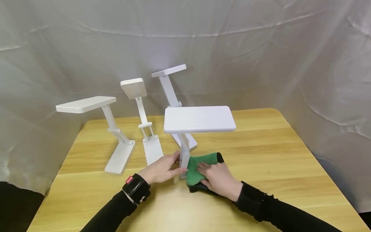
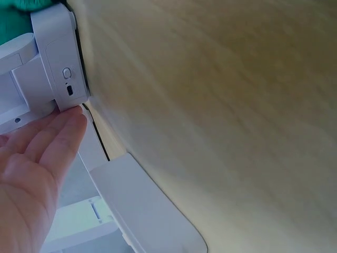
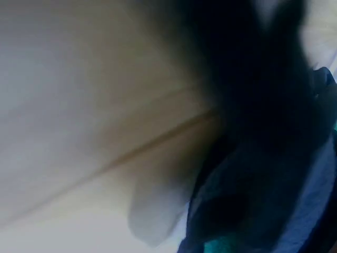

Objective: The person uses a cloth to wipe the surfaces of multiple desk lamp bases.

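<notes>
- Between the two hands, on the wood-grain counter (image 1: 275, 167), stands the nearest white desk lamp (image 1: 191, 124), upright, its rectangular head tilted out over the space just beyond them.
- Holding that lamp low down, the left hand (image 1: 160, 168) has its thumb across the near side and its fingers along the left side; the left wrist view shows those fingers fairly straight, tips touching the base (image 2: 64, 60).
- On the end of the base, close to the left fingertips, are an oval button (image 2: 67, 73) and a small port (image 2: 69, 90).
- Just right of the lamp, the right hand (image 1: 218, 178) rests with bent fingers on a green-and-black cloth (image 1: 195, 172); whether it pinches the fabric I cannot tell, as the right wrist view is dark and blurred.
- Under and beside the right hand, the cloth lies rumpled against the lamp's lower part, green side up, black at its edges.
- Beyond the left hand stand three more white lamps: a left lamp (image 1: 109, 119) farthest to its left, a middle lamp (image 1: 141, 109) just past its knuckles, and a rear lamp (image 1: 169, 90) partly hidden by the nearest one.
- Around the left wrist sits a black wristband (image 1: 137, 188) with a red tag (image 1: 129, 179).
- Past both hands hangs a creased grey sheet (image 1: 232, 64).
</notes>
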Available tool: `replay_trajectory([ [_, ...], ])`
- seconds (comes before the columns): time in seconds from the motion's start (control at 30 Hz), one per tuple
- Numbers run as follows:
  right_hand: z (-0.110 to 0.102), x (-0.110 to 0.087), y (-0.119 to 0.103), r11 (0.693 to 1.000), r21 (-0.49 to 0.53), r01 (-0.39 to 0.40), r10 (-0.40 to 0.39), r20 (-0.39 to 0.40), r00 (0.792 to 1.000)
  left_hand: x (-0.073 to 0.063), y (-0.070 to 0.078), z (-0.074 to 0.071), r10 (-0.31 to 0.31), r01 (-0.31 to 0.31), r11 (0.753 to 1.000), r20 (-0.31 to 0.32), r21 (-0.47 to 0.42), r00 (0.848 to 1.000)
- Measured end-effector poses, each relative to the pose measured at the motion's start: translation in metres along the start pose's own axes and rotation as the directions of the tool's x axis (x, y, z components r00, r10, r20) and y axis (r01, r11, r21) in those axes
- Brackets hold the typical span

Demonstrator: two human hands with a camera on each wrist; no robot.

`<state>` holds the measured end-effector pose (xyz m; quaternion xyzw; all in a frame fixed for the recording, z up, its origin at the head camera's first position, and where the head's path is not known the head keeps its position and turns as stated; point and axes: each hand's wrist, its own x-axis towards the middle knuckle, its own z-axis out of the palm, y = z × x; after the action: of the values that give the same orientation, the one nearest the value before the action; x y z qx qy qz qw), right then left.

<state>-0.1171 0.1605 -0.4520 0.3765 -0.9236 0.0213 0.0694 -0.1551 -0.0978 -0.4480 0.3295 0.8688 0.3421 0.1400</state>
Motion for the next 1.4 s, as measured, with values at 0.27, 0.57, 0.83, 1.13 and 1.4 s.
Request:
replay_trajectory([
  [0.27,0.002,-0.007,0.002,1.0,-0.012,-0.019,0.019,-0.049,0.999,-0.001,0.002,0.002,-0.016,0.016,1.0,0.014,0.011,1.0],
  [0.57,0.005,0.021,-0.019,0.987,-0.16,-0.024,0.012,-0.073,0.997,0.002,0.004,0.002,-0.024,0.025,0.999,-0.024,0.046,0.999],
  [0.83,-0.002,-0.001,-0.003,0.999,-0.046,-0.009,0.009,-0.012,1.0,0.001,0.001,0.002,-0.018,0.019,0.999,-0.025,0.048,1.0],
  [1.13,0.004,0.019,-0.024,0.994,-0.099,-0.052,0.042,-0.1,0.994,0.002,0.001,0.003,-0.001,0.002,0.999,-0.032,0.049,0.999],
  [1.4,0.001,0.009,-0.012,0.998,-0.033,-0.049,0.047,-0.034,0.998,0.001,-0.001,0.003,0.01,-0.007,0.998,-0.035,0.06,0.999],
])
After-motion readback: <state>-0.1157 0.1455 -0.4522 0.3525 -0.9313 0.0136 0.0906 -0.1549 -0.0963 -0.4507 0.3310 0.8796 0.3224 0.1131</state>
